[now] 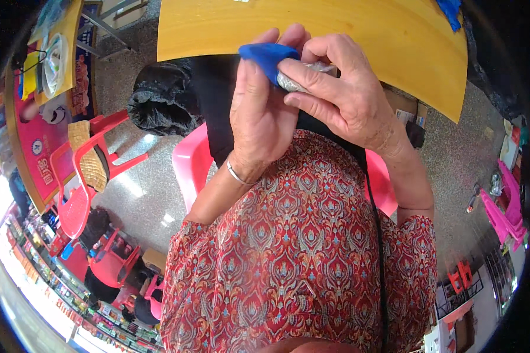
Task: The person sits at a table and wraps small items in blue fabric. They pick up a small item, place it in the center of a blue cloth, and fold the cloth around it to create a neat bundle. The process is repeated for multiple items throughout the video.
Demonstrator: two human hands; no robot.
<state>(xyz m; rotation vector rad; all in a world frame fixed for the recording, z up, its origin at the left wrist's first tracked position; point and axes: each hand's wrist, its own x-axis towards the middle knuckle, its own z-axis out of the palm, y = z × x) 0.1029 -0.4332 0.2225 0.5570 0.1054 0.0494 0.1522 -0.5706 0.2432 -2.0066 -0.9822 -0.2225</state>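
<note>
Both of my hands are raised close together at the near edge of a yellow table [312,23]. My left hand [258,120], palm turned inward and a silver bangle on its wrist, has its thumb and fingers closed on a bright blue, soft-looking piece [268,56], perhaps cloth. My right hand [353,94] grips a small greyish, shiny lump [291,83] between thumb and fingers. Its index finger lies over the lump where it meets the blue piece. What the lump is cannot be made out, and part of it is hidden behind my fingers.
Another blue piece [449,13] lies at the table's far right corner. Left of my lap is a black puffy bag or garment [159,97]. A red plastic chair [76,206] with a woven cushion [88,156] stands on the left, and pink chairs [503,212] on the right.
</note>
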